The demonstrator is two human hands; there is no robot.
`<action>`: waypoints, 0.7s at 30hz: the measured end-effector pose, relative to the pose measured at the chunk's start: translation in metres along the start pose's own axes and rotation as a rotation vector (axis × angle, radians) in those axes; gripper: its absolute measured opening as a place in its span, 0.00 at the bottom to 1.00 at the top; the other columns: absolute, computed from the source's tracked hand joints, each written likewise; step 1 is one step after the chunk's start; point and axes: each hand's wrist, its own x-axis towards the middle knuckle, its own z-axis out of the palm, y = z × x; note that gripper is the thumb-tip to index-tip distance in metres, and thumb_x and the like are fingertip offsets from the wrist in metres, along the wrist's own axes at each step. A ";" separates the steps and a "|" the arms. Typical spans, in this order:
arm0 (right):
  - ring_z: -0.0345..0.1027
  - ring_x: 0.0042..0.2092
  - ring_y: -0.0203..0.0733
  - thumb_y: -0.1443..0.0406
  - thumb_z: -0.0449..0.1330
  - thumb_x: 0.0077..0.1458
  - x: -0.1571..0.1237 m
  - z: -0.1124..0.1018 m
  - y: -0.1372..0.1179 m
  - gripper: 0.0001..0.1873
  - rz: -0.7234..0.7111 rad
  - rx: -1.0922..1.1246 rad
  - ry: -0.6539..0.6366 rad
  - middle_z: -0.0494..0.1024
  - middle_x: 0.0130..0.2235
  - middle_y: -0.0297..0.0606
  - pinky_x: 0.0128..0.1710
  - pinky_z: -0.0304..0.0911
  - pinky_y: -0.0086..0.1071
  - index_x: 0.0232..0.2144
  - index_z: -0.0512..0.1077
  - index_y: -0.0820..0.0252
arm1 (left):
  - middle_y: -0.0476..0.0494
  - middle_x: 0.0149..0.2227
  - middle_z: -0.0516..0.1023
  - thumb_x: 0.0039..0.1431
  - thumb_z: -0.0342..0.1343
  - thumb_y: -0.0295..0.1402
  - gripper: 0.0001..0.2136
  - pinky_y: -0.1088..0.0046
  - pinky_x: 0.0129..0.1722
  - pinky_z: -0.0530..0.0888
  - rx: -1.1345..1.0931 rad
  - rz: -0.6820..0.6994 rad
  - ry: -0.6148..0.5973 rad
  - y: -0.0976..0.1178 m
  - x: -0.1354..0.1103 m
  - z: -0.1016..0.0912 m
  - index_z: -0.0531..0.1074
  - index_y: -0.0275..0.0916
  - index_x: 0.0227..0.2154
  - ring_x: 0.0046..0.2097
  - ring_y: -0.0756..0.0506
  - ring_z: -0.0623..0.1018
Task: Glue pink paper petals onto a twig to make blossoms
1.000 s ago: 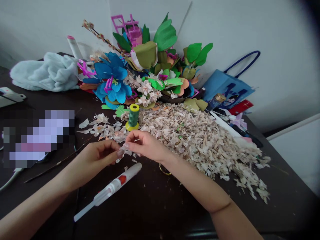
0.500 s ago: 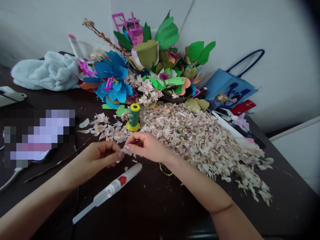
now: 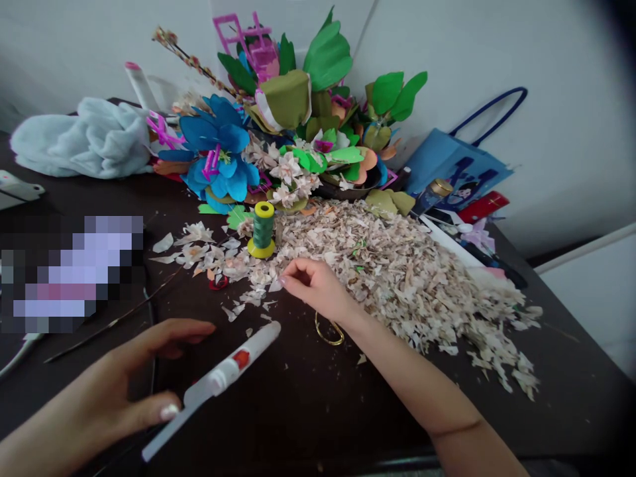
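My right hand [image 3: 318,286] rests at the near edge of a big heap of pale paper petals [image 3: 397,271], fingertips pinched on a small petal piece at the heap's left fringe. My left hand [image 3: 124,391] hovers low at the near left, fingers spread and holding nothing, thumb beside the tail of a white glue pen [image 3: 218,379] that lies diagonally on the dark table [image 3: 308,411]. A green thread spool [image 3: 262,229] stands just beyond the right hand.
Paper flowers in blue, green and pink [image 3: 278,126] pile up at the back. A pale blue cloth [image 3: 84,139] lies far left, a blue bag [image 3: 454,169] far right. A gold ring [image 3: 328,329] lies by my right wrist. A thin wire [image 3: 109,322] crosses the left side.
My hands have parted: the left one pulled back toward me and opened beside the glue pen, while the right one reached forward to the petal heap's edge.
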 end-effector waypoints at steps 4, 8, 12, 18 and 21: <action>0.57 0.26 0.31 0.65 0.58 0.53 -0.002 -0.001 0.003 0.06 -0.028 -0.071 0.045 0.68 0.25 0.31 0.26 0.53 0.28 0.26 0.68 0.61 | 0.44 0.57 0.73 0.35 0.68 0.47 0.38 0.61 0.49 0.76 0.105 0.020 -0.001 0.002 -0.013 0.028 0.65 0.57 0.55 0.53 0.34 0.75; 0.57 0.26 0.31 0.66 0.58 0.52 -0.001 0.000 0.004 0.05 -0.040 -0.081 0.054 0.68 0.24 0.31 0.26 0.54 0.28 0.26 0.69 0.61 | 0.44 0.56 0.73 0.43 0.63 0.40 0.36 0.62 0.48 0.77 0.254 0.152 0.058 0.009 -0.016 0.050 0.60 0.56 0.58 0.51 0.36 0.77; 0.57 0.26 0.31 0.66 0.58 0.52 0.002 -0.002 0.007 0.05 -0.029 -0.082 0.071 0.68 0.25 0.31 0.27 0.54 0.28 0.25 0.68 0.62 | 0.42 0.52 0.76 0.53 0.57 0.43 0.26 0.62 0.46 0.78 0.357 0.239 0.147 0.014 -0.018 0.068 0.64 0.49 0.56 0.48 0.38 0.79; 0.56 0.26 0.31 0.65 0.57 0.52 0.005 -0.006 0.012 0.07 -0.024 -0.089 0.093 0.67 0.24 0.30 0.27 0.54 0.28 0.25 0.68 0.61 | 0.41 0.49 0.78 0.60 0.49 0.47 0.22 0.61 0.46 0.75 0.433 0.282 0.128 0.013 -0.020 0.073 0.64 0.47 0.55 0.47 0.39 0.78; 0.57 0.26 0.32 0.64 0.57 0.53 0.005 -0.007 0.015 0.07 -0.029 -0.076 0.104 0.68 0.25 0.31 0.27 0.54 0.28 0.25 0.67 0.61 | 0.41 0.47 0.78 0.62 0.48 0.46 0.25 0.62 0.44 0.74 0.485 0.341 0.119 0.017 -0.017 0.070 0.59 0.46 0.60 0.45 0.39 0.78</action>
